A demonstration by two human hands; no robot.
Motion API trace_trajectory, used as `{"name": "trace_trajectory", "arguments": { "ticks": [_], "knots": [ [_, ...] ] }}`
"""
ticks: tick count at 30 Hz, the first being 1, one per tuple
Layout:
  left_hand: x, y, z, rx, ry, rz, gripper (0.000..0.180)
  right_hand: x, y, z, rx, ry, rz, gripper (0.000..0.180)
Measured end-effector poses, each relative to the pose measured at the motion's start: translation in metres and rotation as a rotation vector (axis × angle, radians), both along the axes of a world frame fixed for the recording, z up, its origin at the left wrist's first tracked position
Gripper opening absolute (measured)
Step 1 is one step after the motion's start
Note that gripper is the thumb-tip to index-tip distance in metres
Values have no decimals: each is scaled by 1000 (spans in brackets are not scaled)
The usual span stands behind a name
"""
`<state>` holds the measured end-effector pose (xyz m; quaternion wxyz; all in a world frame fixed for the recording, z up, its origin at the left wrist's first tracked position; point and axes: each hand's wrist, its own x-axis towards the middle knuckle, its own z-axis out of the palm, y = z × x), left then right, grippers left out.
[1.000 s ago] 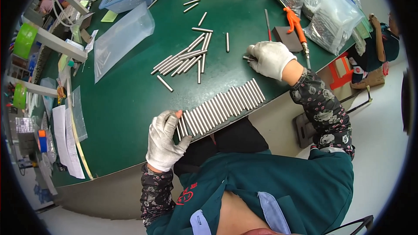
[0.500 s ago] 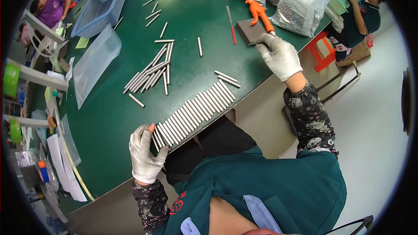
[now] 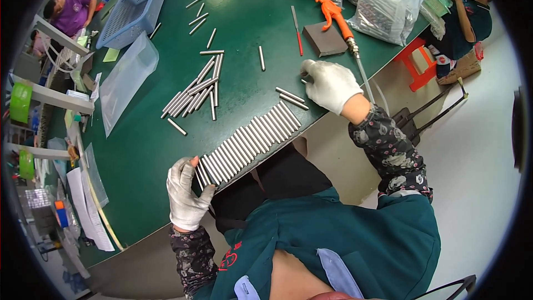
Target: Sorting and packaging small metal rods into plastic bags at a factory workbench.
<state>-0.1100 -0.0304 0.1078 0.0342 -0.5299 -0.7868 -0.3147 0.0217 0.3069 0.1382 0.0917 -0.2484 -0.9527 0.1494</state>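
A slanting row of short metal rods [image 3: 250, 143] lies side by side along the near table edge. At its left end is my left hand [image 3: 187, 197], in a white glove; thumb and forefinger close on the opposite ends of the outermost rods. My gloved right hand [image 3: 332, 86] is above the table, right of two loose rods [image 3: 291, 98]. Its fingers are curled together, and whatever they hold is mostly hidden. Beyond it lie an orange air blow gun [image 3: 333, 15] with a hose and a brown block [image 3: 323, 40]. A loose pile of rods [image 3: 191, 97] lies farther left.
A thin red-handled tool [image 3: 298, 36] lies near the block. Clear bags of rods [image 3: 386, 8] stand at the far right. On the left are a blue basket [image 3: 133, 11] and a plastic bag [image 3: 127, 86]. One co-worker [image 3: 461, 16] sits right, others far left.
My right hand has moved left and nearer, away from the air gun's end to beside the two loose rods, its fingers curling in. My left hand stays at the row.
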Motion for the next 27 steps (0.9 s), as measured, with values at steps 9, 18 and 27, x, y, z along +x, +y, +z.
{"name": "trace_trajectory", "arguments": {
  "ticks": [9, 18, 27],
  "knots": [
    [5, 3, 5, -37, -57, 72, 70, -15, 7, -9, -284, 279, 534, 23],
    [3, 1, 5, -3, -38, 55, 63, 5, 6, -5, -411, 93, 589, 41],
    [19, 53, 41, -168, 190, -4, 91, 9, -15, 3, -149, -90, 549, 69]
  ]
}}
